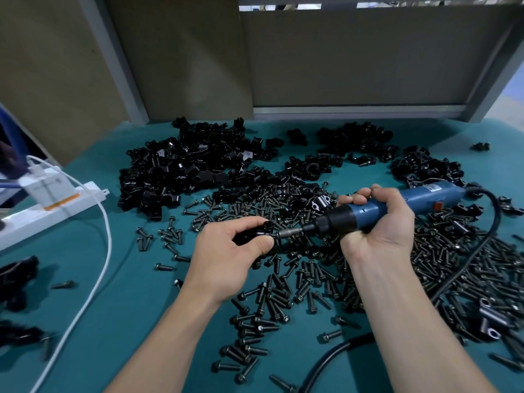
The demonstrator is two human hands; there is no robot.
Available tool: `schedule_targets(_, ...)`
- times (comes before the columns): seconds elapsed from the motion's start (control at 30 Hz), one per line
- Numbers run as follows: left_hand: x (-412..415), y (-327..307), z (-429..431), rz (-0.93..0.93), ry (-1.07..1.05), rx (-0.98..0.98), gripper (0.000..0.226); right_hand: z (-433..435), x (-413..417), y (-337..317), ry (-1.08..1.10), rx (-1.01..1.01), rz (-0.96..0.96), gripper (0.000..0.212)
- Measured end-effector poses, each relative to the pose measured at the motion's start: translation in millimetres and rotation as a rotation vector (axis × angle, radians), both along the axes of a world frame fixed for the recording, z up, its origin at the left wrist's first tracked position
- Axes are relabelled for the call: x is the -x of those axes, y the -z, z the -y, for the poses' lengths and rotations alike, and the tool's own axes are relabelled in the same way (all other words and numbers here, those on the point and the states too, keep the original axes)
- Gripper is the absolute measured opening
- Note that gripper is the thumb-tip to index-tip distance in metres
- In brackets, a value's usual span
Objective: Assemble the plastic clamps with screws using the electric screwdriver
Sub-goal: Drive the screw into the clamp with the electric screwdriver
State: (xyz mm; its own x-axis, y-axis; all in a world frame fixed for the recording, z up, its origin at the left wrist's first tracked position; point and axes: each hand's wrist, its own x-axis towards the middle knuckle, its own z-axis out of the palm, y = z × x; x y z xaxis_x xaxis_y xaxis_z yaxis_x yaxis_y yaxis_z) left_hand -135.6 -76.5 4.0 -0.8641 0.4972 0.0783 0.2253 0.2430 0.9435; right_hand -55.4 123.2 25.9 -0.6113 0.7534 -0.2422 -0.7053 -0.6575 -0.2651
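Note:
My left hand [229,245] grips a black plastic clamp [256,234] above the teal table, thumb and fingers curled round it. My right hand [377,219] holds the blue electric screwdriver [419,198] almost level, pointing left. Its metal bit [292,231] meets the right side of the clamp, where a screw head sits. Loose black screws [283,293] lie scattered under and around both hands. Piles of black clamp parts [192,165] fill the table's back half.
A white power strip [48,211] with a plugged charger and white cable [96,273] lies at the left. The screwdriver's black cord [465,265] loops along the right and front. More clamps [490,319] sit at the right and far left edges. Grey panels wall the back.

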Motion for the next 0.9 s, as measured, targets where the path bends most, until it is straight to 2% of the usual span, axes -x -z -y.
schedule_targets(0.27,1.3,-0.6,1.4,0.095,-0.013,-0.043,0.030,1.9,0.4,-1.8,-0.033,-0.009,-0.025,0.018)
schedule_targets(0.53,0.9,-1.6,3.1,0.265,-0.003,-0.131,0.027,4.6,1.5,-0.4,-0.056,-0.063,-0.071,0.018)
schedule_targets(0.9,0.0,-0.3,2.7,0.171,-0.078,-0.102,0.036,9.1,3.1,0.6,-0.074,-0.098,-0.049,0.017)
